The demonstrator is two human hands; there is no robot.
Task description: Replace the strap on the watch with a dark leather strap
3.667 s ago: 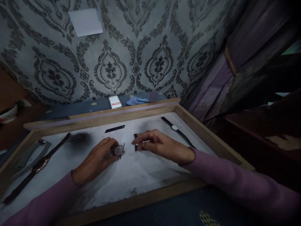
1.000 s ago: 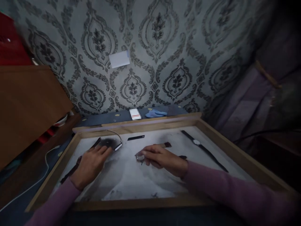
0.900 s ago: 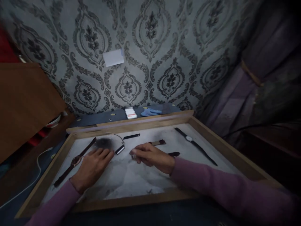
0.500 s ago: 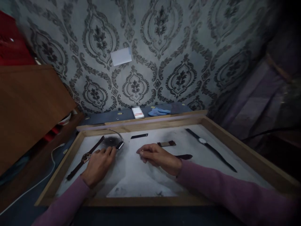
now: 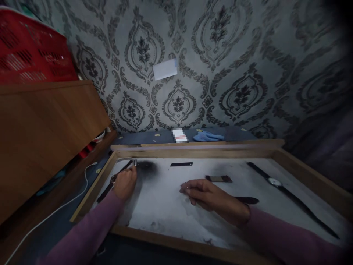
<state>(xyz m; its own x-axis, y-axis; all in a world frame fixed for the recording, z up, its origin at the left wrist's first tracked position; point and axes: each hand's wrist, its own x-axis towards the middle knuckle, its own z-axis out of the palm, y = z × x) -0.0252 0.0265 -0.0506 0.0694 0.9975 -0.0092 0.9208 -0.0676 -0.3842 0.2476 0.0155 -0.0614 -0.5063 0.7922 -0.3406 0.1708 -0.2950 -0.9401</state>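
My left hand is closed on a small metal-edged piece with a thin, curved grey band. It is at the tray's left side, over a dark-strapped wristwatch that it partly hides. My right hand hovers mid-tray with thumb and fingers pinched together. A tiny shiny bit shows at those fingertips, too small to name. Behind that hand lies a short brown strap piece, and beside its wrist a dark strap end. A black flat strip rests near the back. Farther right lies a white-dialled wristwatch with a long black strap.
A shallow wooden-rimmed tray with a white, smudged bottom encloses these things. Behind it are a blue cloth and a small white packet. At left stand a wooden cabinet, a red basket and a white cable.
My left hand has carried the metal-edged piece leftward, toward the dark-strapped watch. My right hand keeps its pinch over mid-tray. The whole view has shifted left.
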